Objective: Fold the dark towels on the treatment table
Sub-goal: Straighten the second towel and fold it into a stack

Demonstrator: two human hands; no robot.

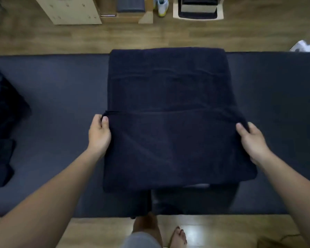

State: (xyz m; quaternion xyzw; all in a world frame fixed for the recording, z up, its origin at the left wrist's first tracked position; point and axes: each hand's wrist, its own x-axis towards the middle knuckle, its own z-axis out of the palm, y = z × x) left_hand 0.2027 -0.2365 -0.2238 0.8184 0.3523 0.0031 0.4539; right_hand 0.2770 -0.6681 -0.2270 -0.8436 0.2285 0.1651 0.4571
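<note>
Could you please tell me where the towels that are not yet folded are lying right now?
In the head view, the unfolded dark towels lie heaped at the far left edge of the treatment table, apart from the left hand.

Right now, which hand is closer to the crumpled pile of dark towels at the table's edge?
Left. The left hand pinches the dark towel's corner on the crumpled pile of dark towels' side; the right hand grips the far corner.

I hold both arms stretched forward: my left hand and right hand each pinch closed, thumbs on top, fingers curled under.
</note>
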